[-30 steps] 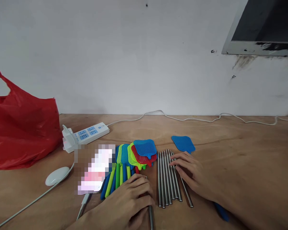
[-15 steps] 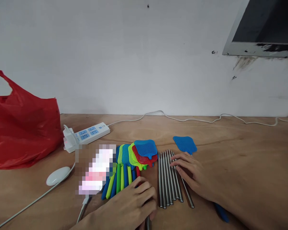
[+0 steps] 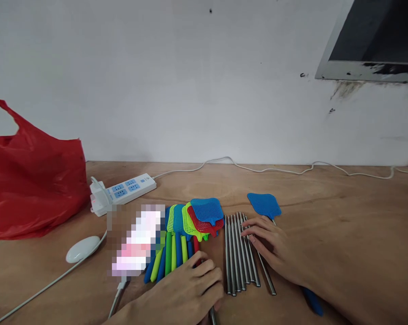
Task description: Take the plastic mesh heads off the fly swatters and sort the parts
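Head view of a bare plywood tabletop (image 3: 342, 216) meeting a white wall (image 3: 176, 81) at 12 o'clock. The left hand (image 3: 186, 293), at 6 o'clock, lies knuckles up with fingers curled together over a thin steel rod (image 3: 212, 315), of which only a short end shows beneath the fingers; whether the hand grips the rod or merely covers it cannot be told. The right hand (image 3: 274, 248), at 5 o'clock, rests palm down with fingers slightly spread, fingertips touching the right side of a row of bare steel rods (image 3: 239, 253) lying side by side. A blue mesh fly-swatter head (image 3: 264, 204) sits just beyond these fingertips at 1 o'clock of the hand; its blue handle grip (image 3: 312, 301) emerges under the right forearm.

Just left of the rods lies a fanned stack of blue, green and red mesh swatter heads (image 3: 199, 216), with a row of blue and green tubular handle grips (image 3: 171, 255) touching the left hand's fingertips. Open board extends widely toward 3 o'clock. Toward 9 o'clock the way is crowded: a blurred pink-and-white object (image 3: 136, 239), a white oval device on a cable (image 3: 82, 248), a white power strip (image 3: 122, 192), and a red plastic bag (image 3: 30, 180) at the left edge. A white cord (image 3: 274, 169) runs along the wall.
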`<state>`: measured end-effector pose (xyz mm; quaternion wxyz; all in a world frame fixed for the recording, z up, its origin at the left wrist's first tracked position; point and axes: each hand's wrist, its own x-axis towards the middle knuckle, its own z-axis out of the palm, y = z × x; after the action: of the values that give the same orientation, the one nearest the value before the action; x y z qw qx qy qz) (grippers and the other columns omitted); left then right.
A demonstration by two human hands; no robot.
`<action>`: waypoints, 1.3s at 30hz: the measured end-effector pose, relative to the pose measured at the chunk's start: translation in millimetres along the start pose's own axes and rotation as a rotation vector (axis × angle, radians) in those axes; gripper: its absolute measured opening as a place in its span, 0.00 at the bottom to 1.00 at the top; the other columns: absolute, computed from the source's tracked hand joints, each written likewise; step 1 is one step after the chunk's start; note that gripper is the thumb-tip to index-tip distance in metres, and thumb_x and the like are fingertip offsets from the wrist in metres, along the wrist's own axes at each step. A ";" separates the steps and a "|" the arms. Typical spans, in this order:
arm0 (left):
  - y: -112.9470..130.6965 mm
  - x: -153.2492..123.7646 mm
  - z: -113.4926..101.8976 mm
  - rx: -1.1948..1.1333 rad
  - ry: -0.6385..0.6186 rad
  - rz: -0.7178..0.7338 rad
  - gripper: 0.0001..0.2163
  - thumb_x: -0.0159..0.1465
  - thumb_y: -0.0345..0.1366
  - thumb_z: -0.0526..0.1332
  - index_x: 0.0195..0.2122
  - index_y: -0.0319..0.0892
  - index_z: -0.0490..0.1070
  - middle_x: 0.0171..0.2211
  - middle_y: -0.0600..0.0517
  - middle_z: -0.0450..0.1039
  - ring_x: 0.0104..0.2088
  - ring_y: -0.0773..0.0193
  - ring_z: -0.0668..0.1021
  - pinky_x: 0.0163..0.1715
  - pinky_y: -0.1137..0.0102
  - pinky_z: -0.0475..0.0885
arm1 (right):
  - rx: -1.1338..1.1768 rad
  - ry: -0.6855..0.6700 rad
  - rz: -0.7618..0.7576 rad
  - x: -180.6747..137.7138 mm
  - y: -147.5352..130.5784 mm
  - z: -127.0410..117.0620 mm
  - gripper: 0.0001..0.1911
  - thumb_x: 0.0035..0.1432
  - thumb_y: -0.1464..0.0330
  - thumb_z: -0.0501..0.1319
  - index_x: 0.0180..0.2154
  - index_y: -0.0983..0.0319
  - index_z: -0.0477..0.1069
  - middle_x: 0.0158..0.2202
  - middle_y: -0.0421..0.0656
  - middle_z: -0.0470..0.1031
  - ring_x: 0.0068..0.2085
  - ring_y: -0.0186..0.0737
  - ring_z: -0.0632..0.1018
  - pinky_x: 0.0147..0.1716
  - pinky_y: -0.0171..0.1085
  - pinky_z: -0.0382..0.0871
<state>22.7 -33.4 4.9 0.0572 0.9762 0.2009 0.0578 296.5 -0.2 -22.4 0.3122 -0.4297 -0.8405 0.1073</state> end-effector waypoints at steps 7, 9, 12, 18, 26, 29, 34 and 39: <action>0.9 -0.2 7.2 0.013 0.023 -0.003 0.04 0.66 0.28 0.59 0.36 0.44 0.68 0.38 0.52 0.74 0.40 0.56 0.73 0.53 0.61 0.63 | 0.011 -0.016 0.012 -0.1 0.7 0.5 0.14 0.69 0.71 0.50 0.43 0.56 0.74 0.49 0.46 0.75 0.52 0.47 0.74 0.52 0.51 0.68; 1.2 -0.3 8.5 0.029 0.027 -0.004 0.04 0.65 0.28 0.60 0.36 0.44 0.67 0.38 0.52 0.74 0.40 0.57 0.73 0.53 0.61 0.63 | 0.015 -0.017 0.015 0.0 2.2 0.7 0.14 0.69 0.71 0.50 0.43 0.56 0.74 0.49 0.47 0.75 0.52 0.47 0.74 0.52 0.51 0.68; 1.2 0.5 8.5 0.058 0.035 0.016 0.02 0.65 0.30 0.60 0.36 0.43 0.67 0.37 0.53 0.74 0.40 0.57 0.73 0.54 0.61 0.62 | 0.017 -0.021 0.010 -0.1 5.2 1.2 0.14 0.69 0.71 0.50 0.43 0.56 0.73 0.50 0.46 0.75 0.53 0.47 0.73 0.52 0.51 0.68; -5.0 0.3 10.1 0.118 0.145 0.009 0.01 0.68 0.33 0.59 0.38 0.43 0.68 0.35 0.53 0.73 0.37 0.58 0.73 0.53 0.61 0.61 | 0.041 0.033 0.010 0.3 1.6 -0.3 0.13 0.69 0.71 0.50 0.43 0.56 0.74 0.49 0.47 0.75 0.51 0.47 0.74 0.52 0.50 0.67; -16.9 -5.9 9.7 0.142 0.348 -0.076 0.14 0.76 0.30 0.42 0.49 0.43 0.67 0.28 0.53 0.70 0.25 0.62 0.72 0.24 0.70 0.62 | 0.419 -0.074 0.176 -2.1 -9.2 -9.5 0.20 0.70 0.57 0.52 0.33 0.60 0.76 0.27 0.43 0.76 0.30 0.40 0.75 0.32 0.38 0.68; -16.8 -4.8 9.8 0.153 0.320 -0.115 0.16 0.77 0.33 0.40 0.51 0.44 0.66 0.28 0.53 0.70 0.23 0.61 0.73 0.20 0.70 0.59 | 0.654 -0.296 0.285 -8.2 -14.2 -5.6 0.26 0.65 0.49 0.54 0.33 0.61 0.78 0.23 0.41 0.73 0.24 0.35 0.72 0.23 0.34 0.63; -14.2 -2.3 12.7 0.130 0.313 -0.133 0.17 0.77 0.36 0.38 0.53 0.44 0.65 0.29 0.53 0.73 0.23 0.62 0.77 0.18 0.70 0.62 | 0.700 -0.450 0.334 -11.5 -27.3 -1.2 0.25 0.57 0.46 0.62 0.33 0.62 0.79 0.23 0.39 0.68 0.23 0.33 0.67 0.21 0.33 0.55; -13.6 -4.3 8.1 0.114 0.480 -0.280 0.18 0.76 0.44 0.45 0.62 0.43 0.57 0.47 0.44 0.76 0.45 0.53 0.80 0.41 0.62 0.75 | 0.699 -0.364 0.424 -5.4 -26.2 -6.2 0.28 0.63 0.46 0.55 0.28 0.62 0.76 0.16 0.35 0.58 0.20 0.31 0.61 0.21 0.34 0.50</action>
<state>14.6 -23.5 -5.3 -0.0394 0.8991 0.3444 0.2675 285.5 -21.0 -8.2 0.2567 -0.4353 -0.6884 0.5203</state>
